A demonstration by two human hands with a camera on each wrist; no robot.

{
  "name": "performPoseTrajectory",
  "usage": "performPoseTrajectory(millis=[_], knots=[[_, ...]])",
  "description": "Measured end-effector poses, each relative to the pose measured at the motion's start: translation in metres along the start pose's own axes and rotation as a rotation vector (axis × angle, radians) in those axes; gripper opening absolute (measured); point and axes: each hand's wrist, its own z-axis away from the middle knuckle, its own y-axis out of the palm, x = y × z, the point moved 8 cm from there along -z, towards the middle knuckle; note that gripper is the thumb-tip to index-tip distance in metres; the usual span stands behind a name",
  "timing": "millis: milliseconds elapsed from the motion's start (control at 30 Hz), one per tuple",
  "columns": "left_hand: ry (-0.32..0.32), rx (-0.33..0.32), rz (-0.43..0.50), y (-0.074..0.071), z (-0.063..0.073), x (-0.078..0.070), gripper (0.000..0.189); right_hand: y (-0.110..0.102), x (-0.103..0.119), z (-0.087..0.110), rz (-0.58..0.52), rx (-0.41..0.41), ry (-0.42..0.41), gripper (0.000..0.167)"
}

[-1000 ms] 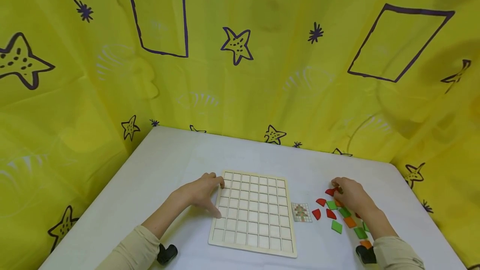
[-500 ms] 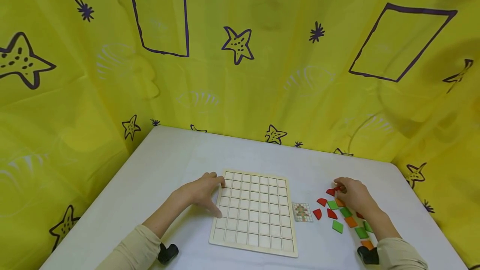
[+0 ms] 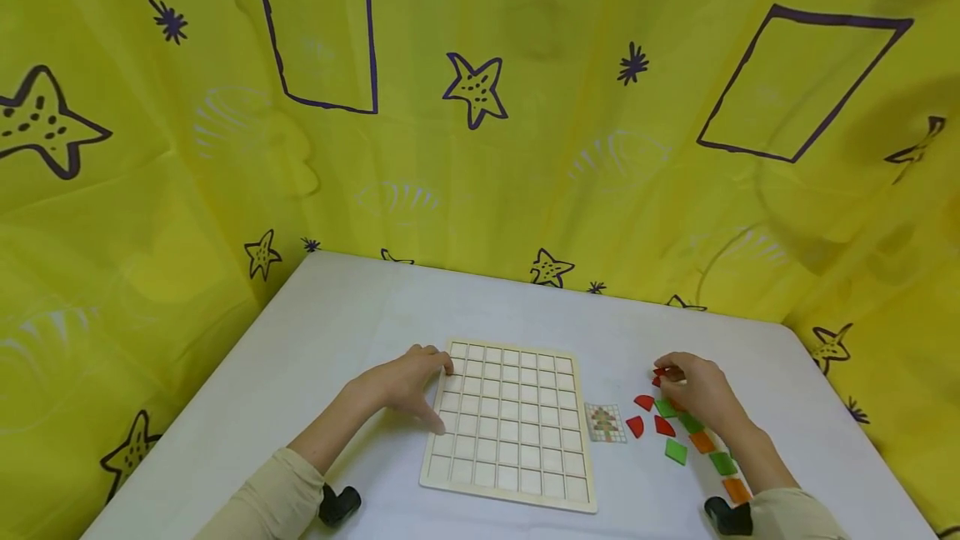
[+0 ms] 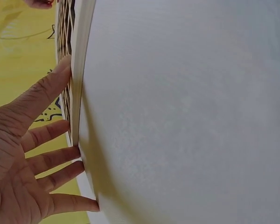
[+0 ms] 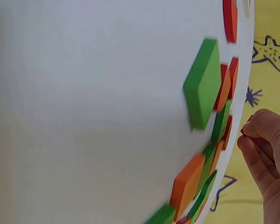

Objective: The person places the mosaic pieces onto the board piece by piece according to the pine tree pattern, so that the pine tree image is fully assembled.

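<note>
Right hand (image 3: 693,386), near the tabletop's (image 3: 337,332) right edge, has lifted a pinched red tile (image 3: 659,375) off the pile; left hand (image 3: 408,382), fingers straight, still rests against the grid board's (image 3: 510,427) left edge.

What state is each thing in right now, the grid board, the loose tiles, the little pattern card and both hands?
Wooden grid board: flat on the table, every cell empty.
Left hand: fingers straight, touching the board's left edge.
Right hand: fingers curled, pinching a red tile.
Loose red, green and orange tiles: lying on the table, right of the board.
Pattern card: flat, face up, between board and tiles.
</note>
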Motion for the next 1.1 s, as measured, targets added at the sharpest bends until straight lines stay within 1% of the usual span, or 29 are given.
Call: performPoseTrajectory(millis=[167, 233, 367, 467, 633, 733, 967, 1100], knots=[[-0.014, 0.012, -0.004, 0.000, -0.001, 0.000, 0.070, 0.005, 0.021, -0.003, -0.008, -0.060, -0.082, 0.019], [-0.015, 0.012, -0.006, 0.001, -0.002, 0.001, 0.070, 0.009, 0.028, -0.004, -0.028, -0.067, -0.088, 0.019], [-0.013, 0.012, -0.007, 0.001, -0.002, 0.002, 0.069, 0.019, 0.041, -0.010, -0.067, -0.052, -0.079, 0.020], [-0.005, 0.013, -0.002, 0.001, -0.003, 0.002, 0.069, 0.026, 0.053, -0.014, -0.077, -0.051, -0.095, 0.020], [0.008, 0.013, 0.013, 0.001, -0.003, 0.000, 0.069, 0.034, 0.077, -0.020, -0.096, -0.075, -0.192, 0.020], [-0.005, 0.017, 0.020, 0.001, -0.003, 0.000, 0.069, 0.039, 0.092, -0.025, -0.104, -0.066, -0.232, 0.020], [-0.065, 0.020, 0.019, 0.001, -0.001, 0.003, 0.070, 0.055, 0.128, -0.038, -0.147, -0.019, -0.273, 0.018], [-0.070, 0.019, 0.015, 0.001, -0.002, 0.002, 0.070, 0.065, 0.145, -0.043, -0.154, 0.020, -0.315, 0.017]])
